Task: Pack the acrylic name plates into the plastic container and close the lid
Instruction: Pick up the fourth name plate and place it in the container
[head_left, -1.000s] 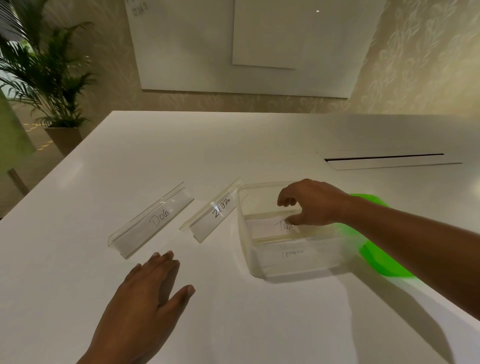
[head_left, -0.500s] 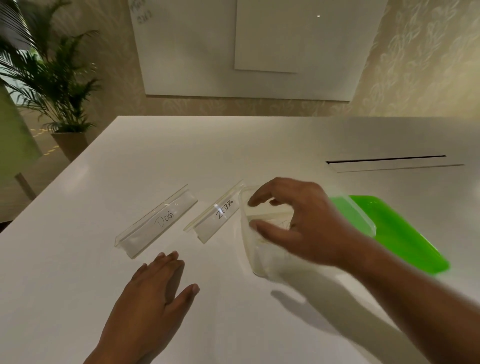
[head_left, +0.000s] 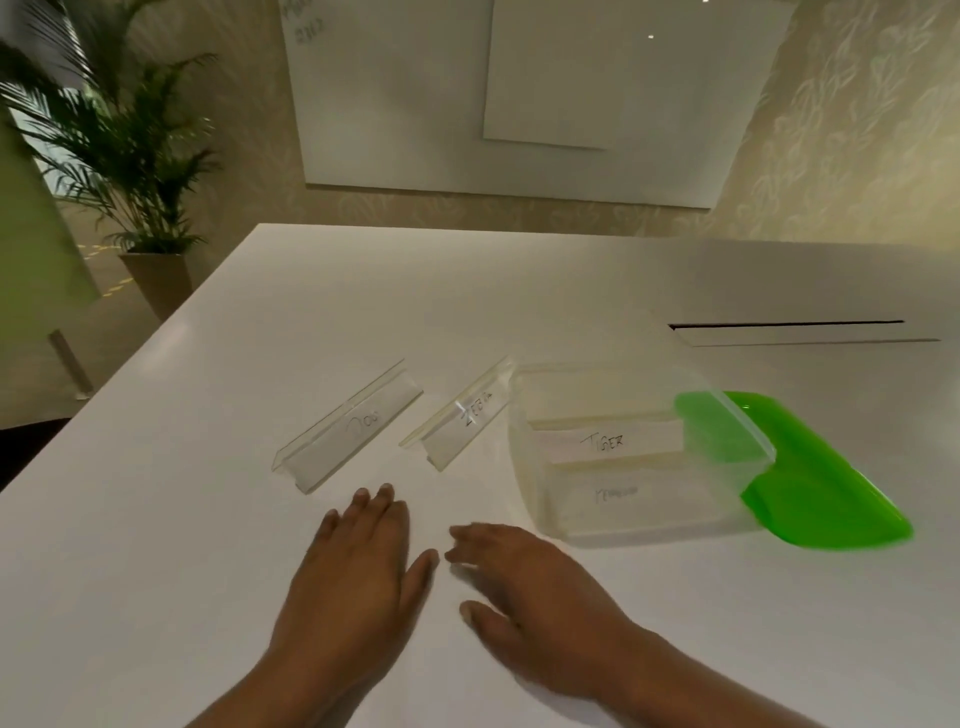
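A clear plastic container stands on the white table, with a name plate marked TIGER and a second plate with faint writing inside it. Its green lid lies on the table behind and right of it. Two clear acrylic plates lie left of the container: one marked ZEBRA right beside it, one marked DOG further left. My left hand rests flat on the table, fingers apart, below the DOG plate. My right hand hovers low beside it, empty, fingers spread.
The white table has its left edge running diagonally near a potted palm. A long cable slot is set into the tabletop at the back right. A whiteboard hangs on the far wall.
My right hand has left the container and come back toward me, now beside my left hand. The TIGER plate stays in the container. My left hand has barely moved.
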